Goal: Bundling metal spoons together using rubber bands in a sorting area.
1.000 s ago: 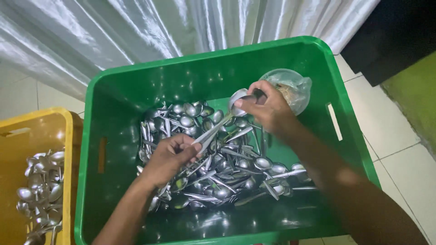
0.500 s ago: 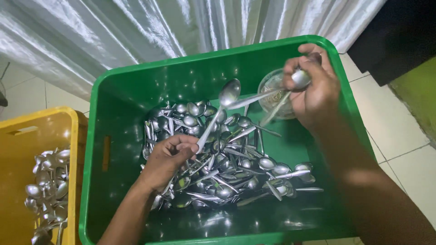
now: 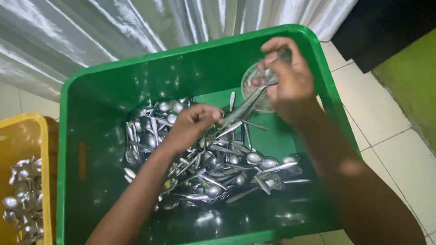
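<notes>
Two crates, both on the floor: one green crate (image 3: 72,149) in front of you, one yellow crate (image 3: 18,131) just beside its left wall, cut off by the frame edge.

Spoons: too many to count. One heap of metal spoons (image 3: 213,168) lies on the bottom of the green crate; a smaller lot of spoons (image 3: 20,204) lies in the yellow crate.

One clear plastic cup (image 3: 254,88) lies in the far right corner of the green crate, partly hidden by your right hand (image 3: 290,86).

Your right hand's fingers are closed on a few spoon handles (image 3: 247,106), held above that corner; their count is blurred. Your left hand (image 3: 193,124) is on the heap, fingers curled at the lower end of the same handles; whether they pinch them cannot be told.

Floor: pale tiles (image 3: 386,113). Behind the green crate hangs a silvery curtain (image 3: 113,31). To its right, a dark cabinet (image 3: 390,27) and a green mat (image 3: 415,77).
</notes>
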